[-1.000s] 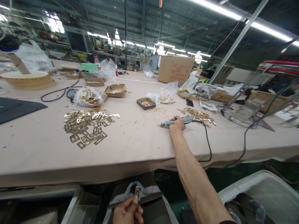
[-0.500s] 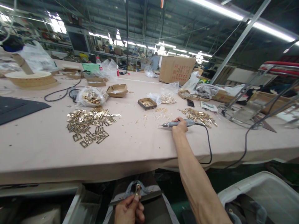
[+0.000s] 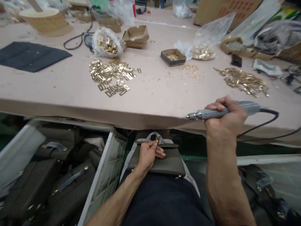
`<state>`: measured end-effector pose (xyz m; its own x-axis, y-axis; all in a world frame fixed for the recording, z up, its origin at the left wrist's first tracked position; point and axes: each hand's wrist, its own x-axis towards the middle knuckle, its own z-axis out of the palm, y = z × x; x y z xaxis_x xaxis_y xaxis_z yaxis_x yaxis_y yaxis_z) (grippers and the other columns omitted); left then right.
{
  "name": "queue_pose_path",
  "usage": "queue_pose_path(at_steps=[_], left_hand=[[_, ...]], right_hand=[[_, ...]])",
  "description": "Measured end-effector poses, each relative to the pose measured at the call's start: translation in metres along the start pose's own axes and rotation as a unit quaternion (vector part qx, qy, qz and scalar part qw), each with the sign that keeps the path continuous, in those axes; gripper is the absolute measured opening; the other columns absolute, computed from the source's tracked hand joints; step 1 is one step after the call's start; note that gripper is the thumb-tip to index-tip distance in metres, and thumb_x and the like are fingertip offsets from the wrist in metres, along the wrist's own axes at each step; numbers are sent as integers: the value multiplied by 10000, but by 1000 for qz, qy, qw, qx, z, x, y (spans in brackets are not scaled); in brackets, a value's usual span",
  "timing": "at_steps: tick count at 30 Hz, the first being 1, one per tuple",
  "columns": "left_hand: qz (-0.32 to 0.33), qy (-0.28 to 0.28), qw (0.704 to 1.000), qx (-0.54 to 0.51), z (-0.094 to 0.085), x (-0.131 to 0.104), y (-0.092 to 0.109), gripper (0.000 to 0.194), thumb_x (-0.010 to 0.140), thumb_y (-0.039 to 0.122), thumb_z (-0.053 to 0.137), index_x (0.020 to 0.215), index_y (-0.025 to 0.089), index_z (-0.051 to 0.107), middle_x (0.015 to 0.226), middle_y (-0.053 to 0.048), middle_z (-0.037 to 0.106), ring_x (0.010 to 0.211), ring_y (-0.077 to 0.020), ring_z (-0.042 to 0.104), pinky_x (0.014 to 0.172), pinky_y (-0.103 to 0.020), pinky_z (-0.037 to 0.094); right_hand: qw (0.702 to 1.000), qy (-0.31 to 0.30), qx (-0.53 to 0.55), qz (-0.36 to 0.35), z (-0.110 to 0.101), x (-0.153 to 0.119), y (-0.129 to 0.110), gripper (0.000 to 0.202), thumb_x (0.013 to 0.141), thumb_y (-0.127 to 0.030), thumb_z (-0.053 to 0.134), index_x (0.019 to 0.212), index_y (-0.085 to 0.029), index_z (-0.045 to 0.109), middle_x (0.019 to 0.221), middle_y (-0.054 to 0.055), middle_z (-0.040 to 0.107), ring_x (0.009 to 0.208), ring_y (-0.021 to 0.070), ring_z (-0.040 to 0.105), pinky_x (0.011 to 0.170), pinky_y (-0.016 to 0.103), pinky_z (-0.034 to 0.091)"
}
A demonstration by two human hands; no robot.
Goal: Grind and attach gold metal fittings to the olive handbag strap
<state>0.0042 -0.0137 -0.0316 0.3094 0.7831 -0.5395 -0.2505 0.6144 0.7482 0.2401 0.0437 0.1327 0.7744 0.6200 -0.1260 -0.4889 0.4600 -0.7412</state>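
Note:
My right hand is wrapped round a grey electric screwdriver, its thin tip pointing left above the table's front edge and its cord trailing right. Between the thumb and fingers of my left hand is a small gold metal plate. Under that hand, a dark olive handbag lies on my lap, its handle wrapped in clear plastic. On the table lie a pile of gold frame-shaped plates, a pile of long gold pieces and scattered tiny screws.
A small box of tiny parts and bags of gold hardware stand on the table. Crates flank my legs: the left crate and right crate hold more dark bags. A black mat lies left.
My right hand has brought the screwdriver off the tabletop, back toward me to the table's front edge. The view has tilted down, showing more of my lap and the crates. The left hand keeps the plate.

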Motion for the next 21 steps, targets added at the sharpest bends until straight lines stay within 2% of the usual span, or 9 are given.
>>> queue_pose_path(at_steps=[4,8,13,21], left_hand=[[1,-4,1000,3,0,-2,-1,512,726,565,760,839,80,640,666,-111,708,493,-214,695,438,-253,539],[8,-9,1000,16,1,-3,0,514,747,558,744,868,66,660,670,-120,712,506,-225,703,451,-266,558],[23,-12,999,27,2,-7,1,488,785,545,704,877,66,670,658,-114,710,506,-217,699,470,-273,575],[33,-14,999,25,0,-8,2,512,785,579,710,817,71,662,656,-133,714,512,-227,703,482,-287,580]], right_hand=[[999,-28,-15,34,-19,-57,30,185,749,-94,682,763,-165,512,716,-43,501,499,46,426,500,175,471],[997,-28,-69,1,-33,-85,69,245,711,-160,780,824,-168,562,692,-47,518,516,72,460,513,207,483],[995,-14,-101,-19,-42,-93,96,232,718,-208,798,800,-152,589,655,-33,538,499,92,474,490,240,484],[992,-1,-124,-32,-40,-94,102,241,716,-230,805,797,-153,592,648,-28,544,491,97,485,479,245,495]])
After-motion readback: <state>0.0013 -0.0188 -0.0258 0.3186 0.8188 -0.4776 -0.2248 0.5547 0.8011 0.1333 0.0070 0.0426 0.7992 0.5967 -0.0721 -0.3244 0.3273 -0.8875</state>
